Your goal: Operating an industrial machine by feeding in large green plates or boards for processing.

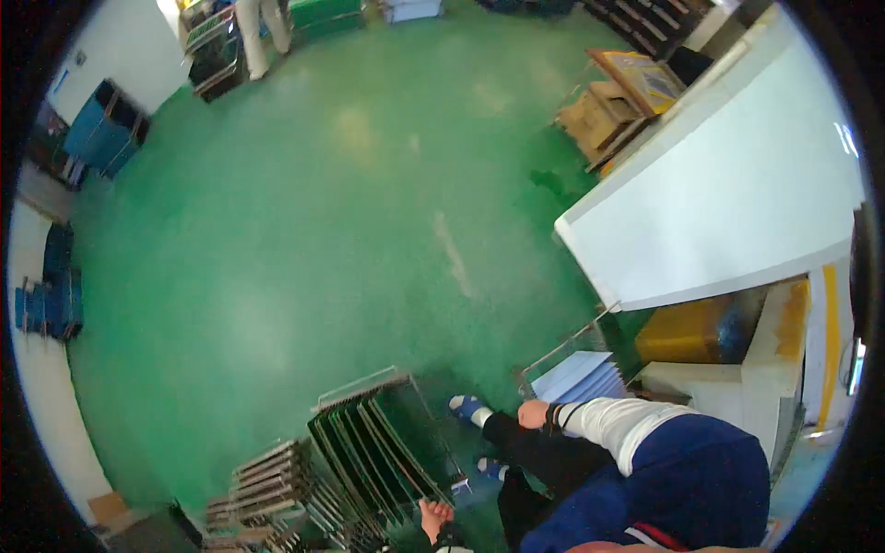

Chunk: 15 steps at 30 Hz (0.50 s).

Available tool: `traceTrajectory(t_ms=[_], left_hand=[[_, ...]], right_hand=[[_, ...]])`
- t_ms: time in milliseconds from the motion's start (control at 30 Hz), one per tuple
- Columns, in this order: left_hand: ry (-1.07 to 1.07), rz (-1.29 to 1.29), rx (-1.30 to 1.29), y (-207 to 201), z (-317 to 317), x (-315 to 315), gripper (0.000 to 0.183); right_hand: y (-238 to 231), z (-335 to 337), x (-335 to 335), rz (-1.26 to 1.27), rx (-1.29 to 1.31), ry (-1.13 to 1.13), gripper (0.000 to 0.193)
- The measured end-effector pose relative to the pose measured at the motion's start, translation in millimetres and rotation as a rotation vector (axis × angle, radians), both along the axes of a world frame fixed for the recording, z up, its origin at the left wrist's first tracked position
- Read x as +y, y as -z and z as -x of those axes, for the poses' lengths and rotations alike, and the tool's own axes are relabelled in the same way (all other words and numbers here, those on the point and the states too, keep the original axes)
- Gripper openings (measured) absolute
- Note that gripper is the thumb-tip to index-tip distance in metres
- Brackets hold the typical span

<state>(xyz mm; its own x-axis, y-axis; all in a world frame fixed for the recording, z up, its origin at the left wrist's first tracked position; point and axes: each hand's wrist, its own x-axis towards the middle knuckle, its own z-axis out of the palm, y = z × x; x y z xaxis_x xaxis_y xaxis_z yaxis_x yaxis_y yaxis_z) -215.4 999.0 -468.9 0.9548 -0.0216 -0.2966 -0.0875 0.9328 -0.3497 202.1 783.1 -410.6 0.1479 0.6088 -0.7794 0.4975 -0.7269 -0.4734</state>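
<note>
My left hand [433, 518] is low in the view, at the near right corner of a rack [373, 452] holding several upright dark panels with pale edges. Its fingers are loosely bent and a little apart, with nothing visible in them. I cannot tell whether it touches the rack. My right hand [532, 415] is closed into a rounded fist, and nothing shows in it. Just beyond and to the right of that fist, a stack of pale blue-white sheets [576, 376] leans inside a wire-framed rack [558, 350]. Dark bands circle both my wrists.
More metal racks [267, 484] stand close at the lower left. A white panel-like surface [719, 184] juts in from the right, above a yellow-brown box [691, 330]. Cardboard boxes [604, 120], blue bins [106, 129] and a standing person [263, 32] are farther off on the green floor [304, 212].
</note>
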Motion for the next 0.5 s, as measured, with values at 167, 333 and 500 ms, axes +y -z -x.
traceTrajectory(t_ms=[167,333,500], left_hand=[[0.262,-0.457,1.206,-57,-19,-14,0.048],[0.192,-0.428,1.365,-74,-17,-34,0.069],[0.118,-0.241,1.563,-51,25,-65,0.078]], right_hand=[[29,-32,21,-0.274,-0.180,-0.137,0.023],[39,-73,77,-0.137,-0.147,0.145,0.026],[69,-96,150,-0.166,-0.128,0.056,0.033]])
